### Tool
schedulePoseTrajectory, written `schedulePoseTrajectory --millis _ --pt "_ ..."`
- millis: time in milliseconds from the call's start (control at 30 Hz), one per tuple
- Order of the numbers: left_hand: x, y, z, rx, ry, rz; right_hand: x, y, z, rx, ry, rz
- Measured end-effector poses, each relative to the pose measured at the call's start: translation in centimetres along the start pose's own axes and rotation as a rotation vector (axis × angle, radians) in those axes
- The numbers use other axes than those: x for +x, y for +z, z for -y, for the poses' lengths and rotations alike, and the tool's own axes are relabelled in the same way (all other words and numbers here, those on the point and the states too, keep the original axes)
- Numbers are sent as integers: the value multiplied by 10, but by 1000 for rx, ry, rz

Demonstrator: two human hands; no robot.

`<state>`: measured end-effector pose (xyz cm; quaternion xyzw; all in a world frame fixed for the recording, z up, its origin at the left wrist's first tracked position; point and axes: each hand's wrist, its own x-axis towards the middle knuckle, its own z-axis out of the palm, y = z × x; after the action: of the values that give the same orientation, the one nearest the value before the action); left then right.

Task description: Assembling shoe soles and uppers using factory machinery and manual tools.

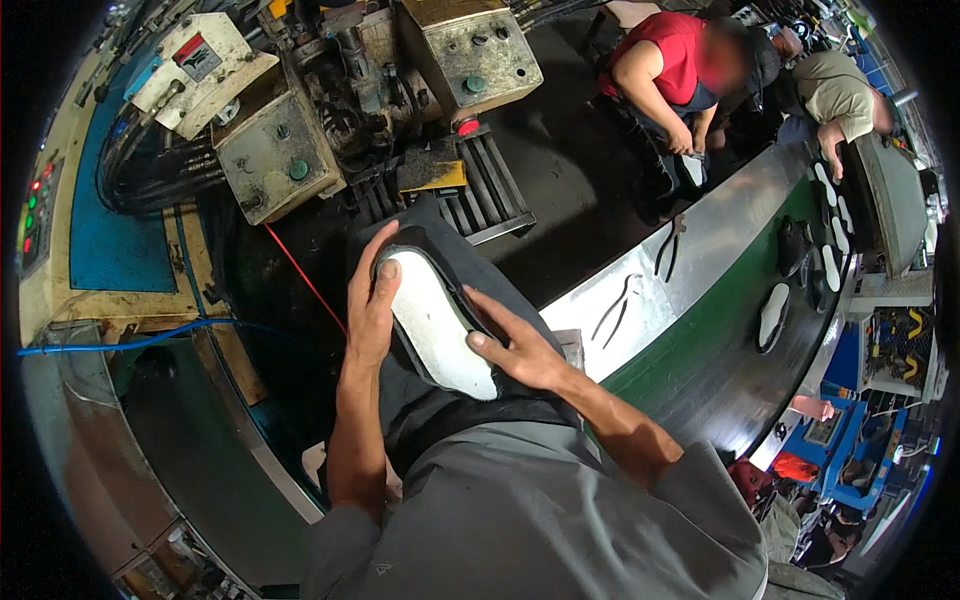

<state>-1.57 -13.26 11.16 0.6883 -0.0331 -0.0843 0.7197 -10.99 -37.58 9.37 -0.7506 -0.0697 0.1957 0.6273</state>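
A dark shoe upper with a white insole board [435, 325] facing up rests over my lap, its longer end pointing away from me. My left hand [372, 305] is wrapped round its left far side, with the thumb pressed on the white board. On the opposite side, nearer the close end, my right hand [520, 345] grips the edge; its thumb lies at the rim of the board and the fingers reach along the dark side. The underside of the shoe is hidden against my dark trousers.
Two pincers [620, 308] [671, 248] lie on the metal ledge [580, 305] at my right. Beyond it, a green conveyor belt [665, 365] carries several shoes [773, 318]. A greasy machine [375, 130] stands ahead. One co-worker [665, 65] handles another shoe; a second co-worker [835, 95] leans over the belt.
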Motion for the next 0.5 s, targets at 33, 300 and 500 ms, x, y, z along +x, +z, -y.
schedulePoseTrajectory --millis 33,300,500 --pt "-2 -1 -4 -2 -12 -4 10 -6 9 -135 -58 -6" --pt "-3 14 -22 145 51 60 68 -14 59 -91 -124 -48" --pt "-5 21 -21 246 115 -18 66 -7 54 -108 -142 -134"
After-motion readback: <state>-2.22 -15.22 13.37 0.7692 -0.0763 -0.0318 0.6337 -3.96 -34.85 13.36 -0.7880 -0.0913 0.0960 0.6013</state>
